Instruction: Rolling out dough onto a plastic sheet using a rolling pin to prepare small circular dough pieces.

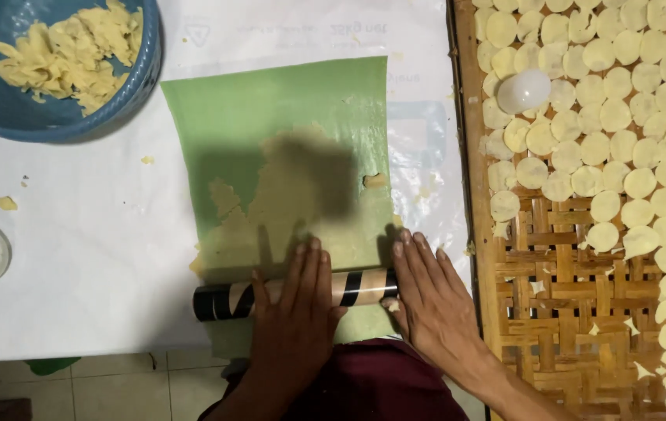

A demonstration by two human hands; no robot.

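Both hands lay flat and unclenched on a striped rolling pin (295,295) — left hand (295,306) over its middle, right hand (429,300) at its right end — near the edge of a green sheet (270,109) bearing flattened dough (294,195). Far left stood a blue bowl (75,125) of dough scraps; right, a woven tray (559,312) of cut rounds (621,117).

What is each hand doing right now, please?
Left hand: open, flat on the rolling pin.
Right hand: open, fingers flat at the pin's end.
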